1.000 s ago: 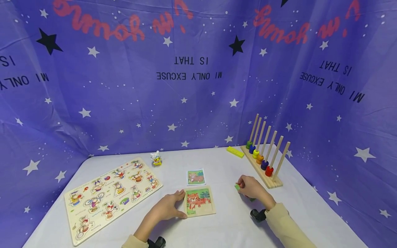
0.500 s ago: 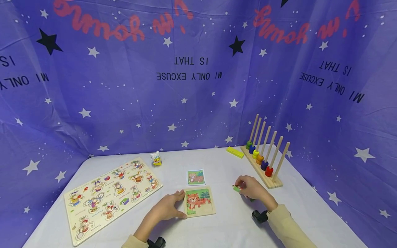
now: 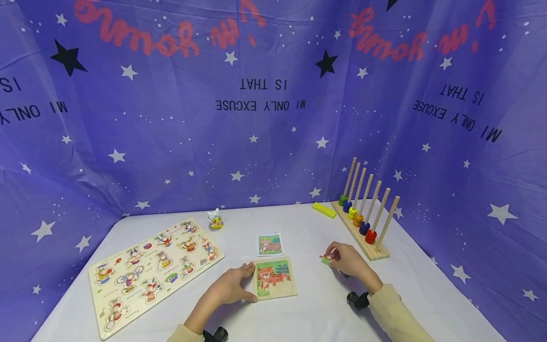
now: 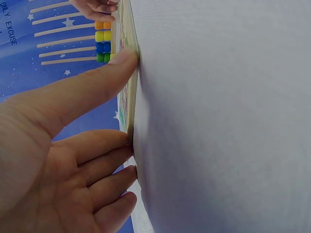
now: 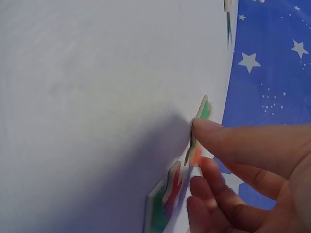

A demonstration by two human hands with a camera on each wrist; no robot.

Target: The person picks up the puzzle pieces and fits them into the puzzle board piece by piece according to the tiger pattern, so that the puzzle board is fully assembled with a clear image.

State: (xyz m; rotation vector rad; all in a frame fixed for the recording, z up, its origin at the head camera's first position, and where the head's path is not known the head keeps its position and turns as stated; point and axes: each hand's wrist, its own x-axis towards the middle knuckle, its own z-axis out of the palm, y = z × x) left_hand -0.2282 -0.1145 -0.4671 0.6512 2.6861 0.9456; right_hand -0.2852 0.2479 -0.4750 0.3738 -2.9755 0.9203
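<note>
A square wooden puzzle board (image 3: 275,298) with a partly filled red tiger picture lies at the front middle. My left hand (image 3: 232,285) rests at its left side; in the left wrist view the thumb (image 4: 124,57) touches the board's edge and the fairly straight fingers touch it farther along. To the right, my right hand (image 3: 347,260) pinches a small green and red puzzle piece (image 3: 326,259) between thumb and fingers. Below that hand, the right wrist view has a loose green piece (image 5: 154,208) and a red one (image 5: 172,187) on the table.
A picture card (image 3: 270,244) lies behind the board. A large knob-less picture board (image 3: 158,275) covers the left side, with a small toy figure (image 3: 215,218) behind it. At right stand a peg rack (image 3: 363,232) with coloured beads and a yellow block (image 3: 324,210).
The piece in my right hand has been tilted and turned, so more of its red part shows. My right hand has shifted only slightly. The left hand and the puzzle board stay in place.
</note>
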